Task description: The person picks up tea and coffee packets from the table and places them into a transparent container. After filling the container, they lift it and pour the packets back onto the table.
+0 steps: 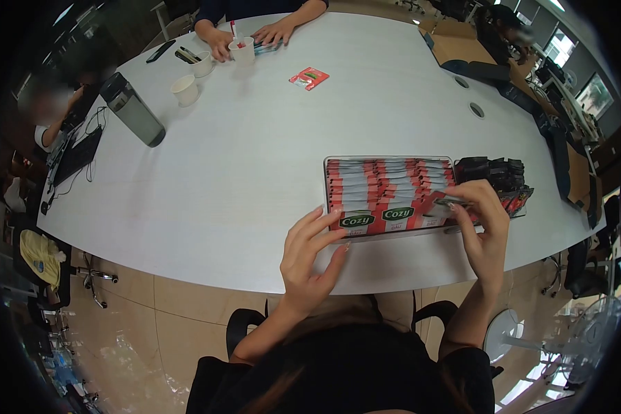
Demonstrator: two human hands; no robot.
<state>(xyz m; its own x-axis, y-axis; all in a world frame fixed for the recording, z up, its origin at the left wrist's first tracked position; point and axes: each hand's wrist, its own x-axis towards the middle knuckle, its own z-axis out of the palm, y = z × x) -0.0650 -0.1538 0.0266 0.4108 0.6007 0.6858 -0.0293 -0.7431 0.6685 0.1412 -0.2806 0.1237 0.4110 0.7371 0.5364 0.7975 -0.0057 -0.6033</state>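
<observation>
A clear-walled tray [324, 183] near the table's front edge holds three columns of red-and-white sachets [397, 172], with "Cozy" printed on the front ones. My right hand [488, 224] pinches one sachet [440, 203] between thumb and fingers above the tray's right column. It is tilted, and part of it is hidden by my fingers. At the tray's front left corner rests my left hand [307, 259], its fingers spread beside the sachets and apparently touching that corner. Black packets [490, 172] lie in a group against the tray's right side.
A single red sachet [310, 78] lies farther back. Two paper cups [185, 90] and a grey bottle [134, 112] stand at the left. Across the table, another person's hands [276, 32] are near a cup [242, 51]. Opened cardboard boxes [455, 45] line the right side.
</observation>
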